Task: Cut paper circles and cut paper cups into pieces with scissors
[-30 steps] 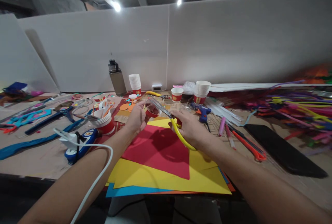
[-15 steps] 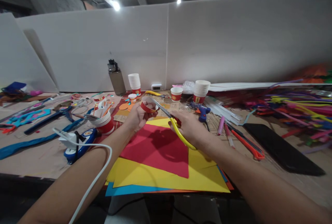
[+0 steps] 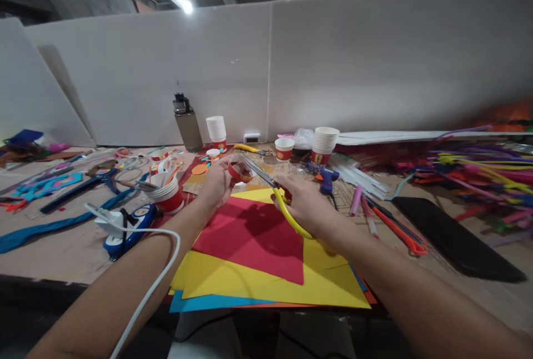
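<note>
A red and white ring of paper cup is pinched in my left hand, held above the sheets. My right hand grips a pair of scissors with yellow handles. Their blades point up and to the left and reach the ring's right side; whether they are cutting into it I cannot tell. Beneath both hands lies a red sheet, on top of yellow sheets, with blue paper showing under their front edge.
Left of the sheets stand a paper cup of tools and a blue power strip with a white cable crossing my left forearm. Behind are stacked cups, a bottle and a blue glue gun. A black phone-like slab lies right.
My left hand has turned slightly and its fingers have shifted on the cup ring. The scissors stay by the ring, almost where they were. The head view has tilted a little.
</note>
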Demonstrator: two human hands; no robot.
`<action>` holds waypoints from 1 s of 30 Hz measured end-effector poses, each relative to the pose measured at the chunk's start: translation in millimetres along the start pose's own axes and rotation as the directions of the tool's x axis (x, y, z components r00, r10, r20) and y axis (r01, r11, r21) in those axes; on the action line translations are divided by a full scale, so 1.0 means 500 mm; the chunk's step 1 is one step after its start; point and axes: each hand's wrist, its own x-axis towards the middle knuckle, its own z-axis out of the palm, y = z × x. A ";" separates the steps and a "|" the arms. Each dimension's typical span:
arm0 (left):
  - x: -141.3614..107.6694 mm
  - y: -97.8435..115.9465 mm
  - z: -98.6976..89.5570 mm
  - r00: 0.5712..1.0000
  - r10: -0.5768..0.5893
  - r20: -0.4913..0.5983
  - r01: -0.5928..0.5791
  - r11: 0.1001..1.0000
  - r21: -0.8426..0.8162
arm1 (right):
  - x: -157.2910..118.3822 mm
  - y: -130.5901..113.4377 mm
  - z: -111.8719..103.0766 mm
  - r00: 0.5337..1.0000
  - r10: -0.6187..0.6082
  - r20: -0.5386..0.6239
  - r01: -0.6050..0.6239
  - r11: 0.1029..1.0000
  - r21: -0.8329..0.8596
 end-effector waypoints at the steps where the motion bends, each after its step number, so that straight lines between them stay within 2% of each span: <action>1: 0.002 0.000 -0.001 1.000 -0.005 0.010 0.004 1.000 0.010 | 0.000 0.000 0.000 1.000 0.006 0.005 -0.006 1.000 -0.012; 7: 0.007 -0.003 -0.014 0.999 0.014 0.037 -0.015 1.000 0.019 | 0.002 0.000 -0.005 1.000 -0.005 0.020 0.006 0.999 -0.051; 16: 0.004 0.007 -0.015 0.994 -0.082 0.067 0.079 0.996 0.049 | 0.002 0.003 -0.003 1.000 -0.016 0.020 0.016 1.000 0.004; 23: 0.007 0.004 -0.016 0.997 0.060 -0.044 -0.058 0.997 0.047 | 0.001 0.000 -0.005 1.000 -0.010 0.009 0.010 0.998 0.056; 27: 0.005 -0.002 -0.016 0.999 0.048 -0.014 -0.047 0.997 0.063 | 0.000 -0.001 -0.002 0.999 -0.039 -0.008 0.039 0.998 0.051; 30: 0.002 -0.003 -0.015 0.999 0.035 0.016 -0.036 0.997 0.069 | -0.001 -0.001 0.002 1.000 -0.002 -0.005 0.002 1.000 0.010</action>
